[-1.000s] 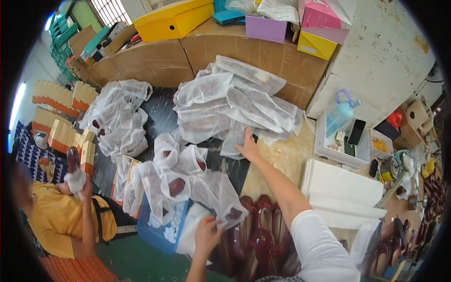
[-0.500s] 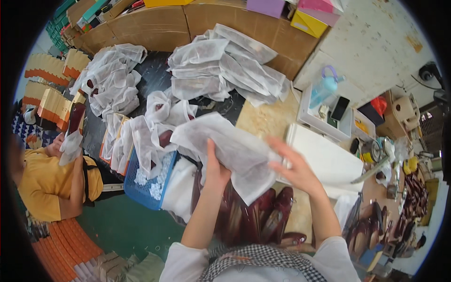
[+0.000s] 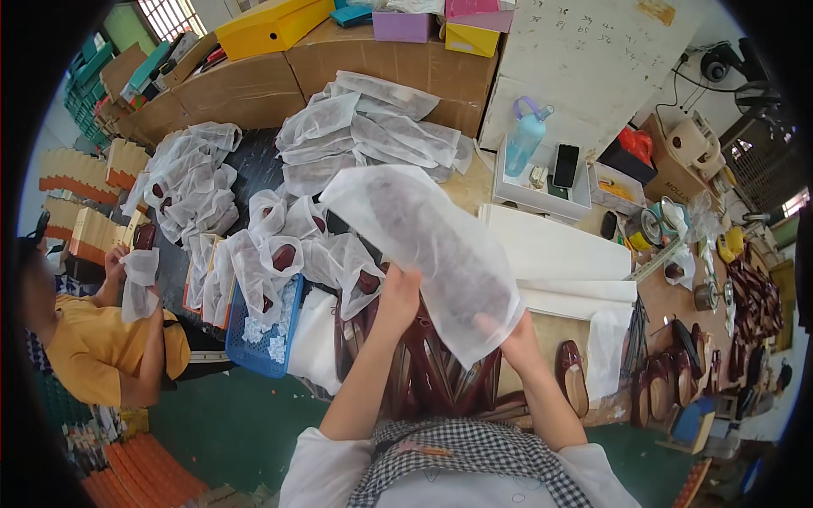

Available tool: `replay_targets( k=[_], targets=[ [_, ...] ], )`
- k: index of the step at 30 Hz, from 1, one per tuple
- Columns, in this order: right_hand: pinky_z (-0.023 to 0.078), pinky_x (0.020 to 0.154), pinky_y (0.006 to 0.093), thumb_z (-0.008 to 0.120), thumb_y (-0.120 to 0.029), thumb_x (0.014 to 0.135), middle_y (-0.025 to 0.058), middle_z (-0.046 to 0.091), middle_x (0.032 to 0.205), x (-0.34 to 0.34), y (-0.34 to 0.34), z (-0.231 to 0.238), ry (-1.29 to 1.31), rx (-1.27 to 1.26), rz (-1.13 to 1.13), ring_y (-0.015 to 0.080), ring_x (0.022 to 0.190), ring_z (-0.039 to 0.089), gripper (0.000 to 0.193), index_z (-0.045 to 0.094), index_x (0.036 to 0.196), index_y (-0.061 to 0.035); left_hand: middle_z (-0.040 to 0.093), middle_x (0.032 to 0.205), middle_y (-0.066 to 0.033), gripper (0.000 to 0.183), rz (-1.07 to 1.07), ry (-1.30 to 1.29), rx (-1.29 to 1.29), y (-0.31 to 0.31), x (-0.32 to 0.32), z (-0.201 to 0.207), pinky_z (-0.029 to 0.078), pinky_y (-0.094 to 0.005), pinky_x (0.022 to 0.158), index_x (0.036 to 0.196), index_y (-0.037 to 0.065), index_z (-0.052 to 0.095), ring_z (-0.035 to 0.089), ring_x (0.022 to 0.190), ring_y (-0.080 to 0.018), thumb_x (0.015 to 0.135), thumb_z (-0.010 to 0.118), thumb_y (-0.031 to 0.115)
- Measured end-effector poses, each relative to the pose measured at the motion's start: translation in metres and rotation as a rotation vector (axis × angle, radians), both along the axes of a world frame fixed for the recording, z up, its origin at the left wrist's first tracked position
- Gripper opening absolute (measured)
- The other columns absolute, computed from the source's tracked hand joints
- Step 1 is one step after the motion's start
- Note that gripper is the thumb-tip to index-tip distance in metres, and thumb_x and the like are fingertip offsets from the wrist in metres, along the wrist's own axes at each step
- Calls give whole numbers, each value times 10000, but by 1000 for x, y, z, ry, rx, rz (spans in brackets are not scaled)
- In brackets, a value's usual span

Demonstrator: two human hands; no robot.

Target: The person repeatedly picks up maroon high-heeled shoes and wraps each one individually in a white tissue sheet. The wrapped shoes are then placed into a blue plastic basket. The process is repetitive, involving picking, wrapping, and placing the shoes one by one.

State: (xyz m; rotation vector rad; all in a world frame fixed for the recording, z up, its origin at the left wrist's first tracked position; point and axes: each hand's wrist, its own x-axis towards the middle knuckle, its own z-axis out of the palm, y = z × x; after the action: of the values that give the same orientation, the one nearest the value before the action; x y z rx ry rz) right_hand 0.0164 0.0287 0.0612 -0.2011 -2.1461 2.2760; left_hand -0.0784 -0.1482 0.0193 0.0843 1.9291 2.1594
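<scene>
A white see-through cloth shoe bag [image 3: 432, 245] stretches between my two hands, with a dark shape showing faintly inside it. My left hand [image 3: 400, 300] is closed on the bag's left edge. At the bag's lower right end, my right hand [image 3: 518, 340] grips the cloth, and some of its fingers show only dimly through it. Glossy dark red shoes [image 3: 423, 360] stand packed together beneath the bag, in front of my apron. One more dark red shoe [image 3: 572, 378] lies apart from them, right of my right forearm. Close by my left hand are several bagged shoes [image 3: 347, 267], with red toes peeking out.
A blue basket [image 3: 292, 326] with small white packets stands left. Piles of bagged shoes [image 3: 360, 127] lie at the back. White sheets [image 3: 550, 245] lie right, near a white tray [image 3: 542, 203] with a bottle and phone. At far left, a person in yellow [image 3: 110, 347] holds a shoe.
My right hand has closed on the bag's lower right end; it was blurred beside it before. The bag now hangs more steeply. The whole view has shifted, showing more at the right.
</scene>
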Motion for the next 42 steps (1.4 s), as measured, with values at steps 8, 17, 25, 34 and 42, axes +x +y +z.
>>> replay_targets(
  k=[8,17,25,34,42],
  targets=[
    [499,759,288,590,-118,868,125,617,1074,4,-25,-3,21,-175,-153,172,893,616,354,511,1163,61,594,1000,-81,364,138,261,-57,15,80,9,462,-250,749,1099,6,578,579,847,-137,750,678,-22],
    [418,453,250,254,-571,935,253,578,1157,36,13,-31,-254,-1427,281,138,521,509,677,497,1235,-15,515,620,31,217,293,410,-246,-19,-25,78,327,-234,482,779,-7,595,402,531,-51,873,599,188],
    [417,465,224,334,-499,919,214,593,1154,51,11,-17,-161,-1615,269,98,509,499,616,436,1293,-20,491,569,38,245,9,477,-340,-4,-44,144,309,-220,487,751,-29,620,387,548,-32,826,638,204],
    [434,475,216,353,-460,914,205,591,1166,50,13,-10,-134,-1684,288,99,540,535,569,525,1224,-15,564,552,-97,259,0,504,-374,11,-47,157,403,-300,524,816,-24,659,493,492,-161,791,633,232],
    [511,648,284,403,-405,932,164,593,1170,28,7,-22,-182,-1146,64,179,795,623,527,423,1309,-38,618,689,-75,145,-155,902,-388,28,2,103,457,-317,533,833,38,644,603,608,-182,794,632,176]
  ],
)
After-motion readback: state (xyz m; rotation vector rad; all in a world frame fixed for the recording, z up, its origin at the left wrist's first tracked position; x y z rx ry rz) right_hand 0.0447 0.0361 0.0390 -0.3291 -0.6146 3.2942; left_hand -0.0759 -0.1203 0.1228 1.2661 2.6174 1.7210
